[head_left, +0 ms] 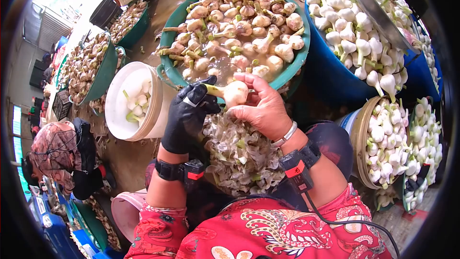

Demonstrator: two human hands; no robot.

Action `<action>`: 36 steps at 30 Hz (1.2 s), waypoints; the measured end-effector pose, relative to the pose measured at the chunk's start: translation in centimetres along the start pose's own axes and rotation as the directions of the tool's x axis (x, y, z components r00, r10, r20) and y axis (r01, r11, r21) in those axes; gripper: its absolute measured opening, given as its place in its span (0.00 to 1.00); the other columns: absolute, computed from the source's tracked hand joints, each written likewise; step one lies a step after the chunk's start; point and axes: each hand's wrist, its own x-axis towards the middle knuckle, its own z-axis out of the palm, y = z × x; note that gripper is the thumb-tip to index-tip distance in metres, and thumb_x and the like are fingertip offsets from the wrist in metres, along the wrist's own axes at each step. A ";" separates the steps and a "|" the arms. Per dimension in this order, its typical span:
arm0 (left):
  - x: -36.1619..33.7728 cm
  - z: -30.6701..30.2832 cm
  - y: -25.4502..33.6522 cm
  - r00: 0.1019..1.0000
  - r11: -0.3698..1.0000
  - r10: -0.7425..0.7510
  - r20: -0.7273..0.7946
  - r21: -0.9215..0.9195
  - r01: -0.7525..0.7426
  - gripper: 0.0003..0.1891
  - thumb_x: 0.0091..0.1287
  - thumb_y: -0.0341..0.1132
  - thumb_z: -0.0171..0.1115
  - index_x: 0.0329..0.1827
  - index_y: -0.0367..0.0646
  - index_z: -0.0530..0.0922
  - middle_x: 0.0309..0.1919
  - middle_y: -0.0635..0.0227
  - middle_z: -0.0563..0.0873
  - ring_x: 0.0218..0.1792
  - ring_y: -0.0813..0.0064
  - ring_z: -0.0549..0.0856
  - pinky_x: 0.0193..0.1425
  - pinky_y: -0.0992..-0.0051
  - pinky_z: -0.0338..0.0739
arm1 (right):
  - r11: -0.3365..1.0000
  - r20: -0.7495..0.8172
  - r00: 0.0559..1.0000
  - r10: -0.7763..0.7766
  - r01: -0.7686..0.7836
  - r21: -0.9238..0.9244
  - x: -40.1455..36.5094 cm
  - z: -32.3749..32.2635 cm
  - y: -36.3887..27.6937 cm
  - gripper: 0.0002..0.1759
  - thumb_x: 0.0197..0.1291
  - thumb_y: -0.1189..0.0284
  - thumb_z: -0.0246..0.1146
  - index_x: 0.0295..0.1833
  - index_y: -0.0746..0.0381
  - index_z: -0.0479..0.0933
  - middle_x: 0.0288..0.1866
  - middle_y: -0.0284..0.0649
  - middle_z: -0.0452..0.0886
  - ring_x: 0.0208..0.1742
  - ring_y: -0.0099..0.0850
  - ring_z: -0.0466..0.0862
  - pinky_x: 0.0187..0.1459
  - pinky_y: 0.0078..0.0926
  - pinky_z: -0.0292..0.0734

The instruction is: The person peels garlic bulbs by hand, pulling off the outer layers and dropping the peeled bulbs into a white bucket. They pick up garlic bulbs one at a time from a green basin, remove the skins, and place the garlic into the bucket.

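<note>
Between my two hands is a garlic bulb (235, 93) with a short green stem pointing left. My left hand (190, 110), in a black glove, is closed around the stem. Bare fingers of my right hand (262, 110) curl about the round end of the same bulb. Just beyond them stands a green tub (164, 57) of unpeeled garlic bulbs (247, 28) in murky water. Below my hands lies a heap of loose garlic skins (244, 158).
A white bucket (152, 100) holding some peeled garlic stands left of my hands. A blue tub (318, 62) and a bucket (362, 148), both heaped with white garlic, stand right. Farther left are more tubs of garlic (88, 64) and another person (57, 148).
</note>
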 end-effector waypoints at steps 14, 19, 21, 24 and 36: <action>-0.9 0.8 -0.9 0.996 0.988 -0.031 0.087 -0.147 0.044 0.13 0.67 0.34 0.58 0.48 0.34 0.78 0.39 0.65 0.84 0.40 0.72 0.84 0.44 0.72 0.80 | 0.850 0.003 0.977 0.215 -0.189 0.492 -0.4 -0.2 1.0 0.27 0.54 0.81 0.67 0.60 0.67 0.68 0.47 0.39 0.79 0.43 0.26 0.82 0.45 0.23 0.81; -1.2 2.3 0.0 0.998 0.992 -0.034 0.060 -0.123 0.042 0.12 0.66 0.34 0.57 0.47 0.35 0.78 0.42 0.65 0.83 0.41 0.71 0.84 0.44 0.71 0.81 | 0.913 -0.098 0.988 0.121 -0.072 0.402 -0.6 -0.2 1.3 0.26 0.56 0.80 0.65 0.60 0.67 0.68 0.48 0.40 0.79 0.46 0.26 0.81 0.46 0.24 0.81; -1.0 2.1 -0.6 0.999 0.998 -0.006 0.038 -0.067 0.008 0.14 0.64 0.33 0.62 0.49 0.34 0.78 0.40 0.65 0.84 0.38 0.73 0.84 0.46 0.69 0.82 | 0.957 -0.115 0.990 0.080 -0.044 0.288 -0.7 0.0 1.4 0.25 0.56 0.81 0.64 0.61 0.67 0.68 0.47 0.39 0.78 0.46 0.25 0.80 0.47 0.24 0.80; -0.3 1.6 -1.8 0.992 0.988 -0.113 0.050 -0.102 0.118 0.11 0.64 0.30 0.62 0.47 0.36 0.80 0.39 0.68 0.84 0.38 0.74 0.84 0.45 0.72 0.81 | 0.945 -0.087 0.993 0.081 -0.049 0.322 -0.8 0.3 1.9 0.21 0.61 0.75 0.61 0.60 0.66 0.69 0.43 0.37 0.78 0.42 0.23 0.79 0.42 0.21 0.79; -0.9 -0.6 -2.4 0.945 0.740 0.319 0.073 0.604 -0.296 0.07 0.62 0.24 0.59 0.41 0.39 0.81 0.29 0.65 0.83 0.32 0.72 0.83 0.39 0.73 0.77 | 0.850 0.069 0.899 0.433 -0.433 0.300 -0.7 0.2 1.8 0.16 0.66 0.61 0.57 0.49 0.62 0.75 0.33 0.36 0.80 0.26 0.23 0.79 0.23 0.17 0.72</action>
